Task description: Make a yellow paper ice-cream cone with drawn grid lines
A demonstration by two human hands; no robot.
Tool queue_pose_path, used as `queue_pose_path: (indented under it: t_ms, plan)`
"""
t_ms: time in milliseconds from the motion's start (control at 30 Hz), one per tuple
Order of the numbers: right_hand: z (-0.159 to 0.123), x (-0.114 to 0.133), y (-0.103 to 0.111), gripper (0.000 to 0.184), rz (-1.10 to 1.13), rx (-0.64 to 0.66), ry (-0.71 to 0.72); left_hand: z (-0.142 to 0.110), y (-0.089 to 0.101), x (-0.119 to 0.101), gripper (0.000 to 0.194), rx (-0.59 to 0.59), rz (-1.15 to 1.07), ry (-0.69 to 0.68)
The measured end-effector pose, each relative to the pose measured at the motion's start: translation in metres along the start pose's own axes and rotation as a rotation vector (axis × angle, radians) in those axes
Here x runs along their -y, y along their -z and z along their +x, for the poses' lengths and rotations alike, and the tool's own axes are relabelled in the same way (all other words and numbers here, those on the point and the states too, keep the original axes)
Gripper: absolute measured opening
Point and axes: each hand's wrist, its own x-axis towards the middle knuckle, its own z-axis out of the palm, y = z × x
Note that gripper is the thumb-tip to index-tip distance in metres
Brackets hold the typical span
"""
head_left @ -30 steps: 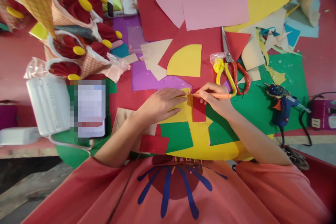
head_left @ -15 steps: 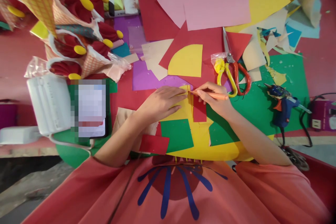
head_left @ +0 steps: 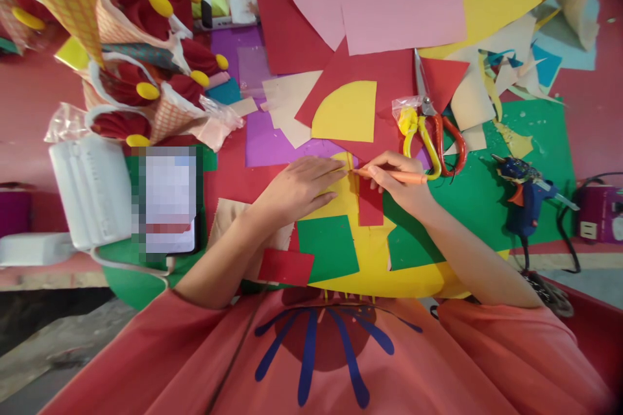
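Observation:
My left hand (head_left: 306,185) lies flat with its fingers stretched to the right, pressing on a yellow sheet (head_left: 344,193). In my right hand (head_left: 399,178) is an orange pen (head_left: 409,177), pinched near its tip. That tip points left and meets the yellow sheet's right edge, close to my left fingertips. Under the pen hand, a small red piece (head_left: 370,204) sticks out. Just beyond my hands a yellow quarter-circle (head_left: 346,113) rests on red sheet material. Scissors (head_left: 425,104) with one yellow and one red handle lie beyond my right hand.
A glue gun (head_left: 523,201) lies at the right on a green sheet (head_left: 545,130). To the left are a phone (head_left: 170,201) and a white box-shaped device (head_left: 91,191) with a cable. Decorated cones (head_left: 175,110) crowd the far left. Pink sheets (head_left: 399,0) lie at the back.
Both hands keep nearly the same place. My left fingers and the yellow sheet have shifted very slightly away from me; the pen leans a little flatter.

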Motion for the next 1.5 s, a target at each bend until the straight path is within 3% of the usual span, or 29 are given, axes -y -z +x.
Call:
queue_pose_path:
  t_ms: [500,733,1300,1500]
  plan:
    - [0.0017,0.0024,0.0023,0.026,-0.05,0.053,-0.025,-0.0004,-0.0002,0.0022,0.04,-0.011,-0.033,-0.022]
    - [-0.0031,0.0028,-0.0007,0.024,0.06,-0.076,-0.02,-0.0013,-0.002,0.0054,0.04,-0.011,-0.016,-0.022]
    - [-0.002,0.0073,-0.0019,0.022,-0.114,0.04,0.091,-0.0026,-0.0041,0.0072,0.042,0.004,-0.034,-0.012]
    - [-0.0021,0.0087,-0.0011,0.023,-0.113,0.058,0.04,-0.0024,-0.0038,0.0064,0.041,0.019,-0.032,0.007]
